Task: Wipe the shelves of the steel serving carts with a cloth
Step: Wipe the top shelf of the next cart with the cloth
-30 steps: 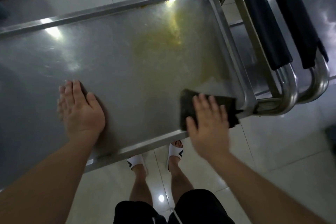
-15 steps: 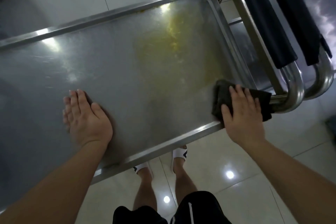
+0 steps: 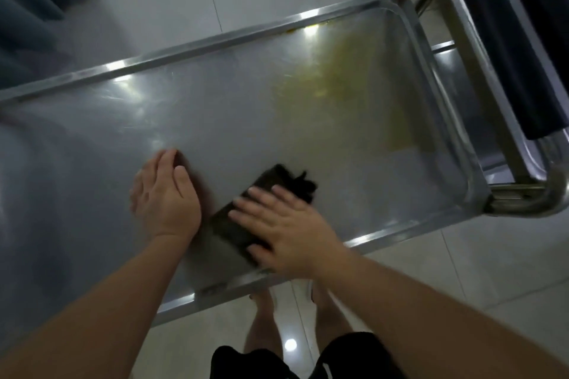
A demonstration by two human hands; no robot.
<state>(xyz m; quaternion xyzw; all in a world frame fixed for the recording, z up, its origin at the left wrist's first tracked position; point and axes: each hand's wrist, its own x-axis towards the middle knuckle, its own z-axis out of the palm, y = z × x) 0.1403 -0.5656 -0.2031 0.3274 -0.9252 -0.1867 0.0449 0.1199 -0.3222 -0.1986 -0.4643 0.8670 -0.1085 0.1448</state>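
1. The right hand [image 3: 289, 224] lies flat on the dark cloth [image 3: 246, 218], fingers straight and spread, pressing it onto the shelf [image 3: 246, 120] of the steel cart without curling round it.
2. The cloth sits near the shelf's near edge; its long axis runs diagonally, from that edge toward the far right corner.
3. The left hand [image 3: 164, 194] rests just beside the cloth, fingers together, holding nothing.
4. A yellowish stain [image 3: 335, 83] covers the shelf's far right part.
5. 2 dark padded handles [image 3: 505, 40] stand beyond the shelf's right end.

1 head-worn wide-angle view looks steeply down, close over the cart shelf [image 3: 215, 120] filling the frame's centre.
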